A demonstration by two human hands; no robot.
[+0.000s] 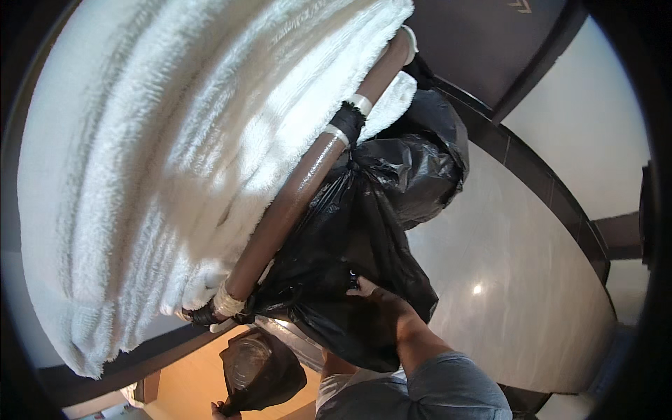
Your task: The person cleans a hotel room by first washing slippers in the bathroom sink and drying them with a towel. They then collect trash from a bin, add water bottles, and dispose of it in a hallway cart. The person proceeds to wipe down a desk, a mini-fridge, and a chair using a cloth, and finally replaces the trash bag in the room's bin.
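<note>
While the right hand grips the hanging black bag and the left hand clutches a small bag, thin plastic might tear.

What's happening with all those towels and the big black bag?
A person's right hand grips the large black plastic bag that hangs from a brown bar. A thick stack of white towels rests just beyond the bar. Lower down, the left hand pinches the neck of a smaller black bag with something round inside. A shiny pale floor lies below.
</note>
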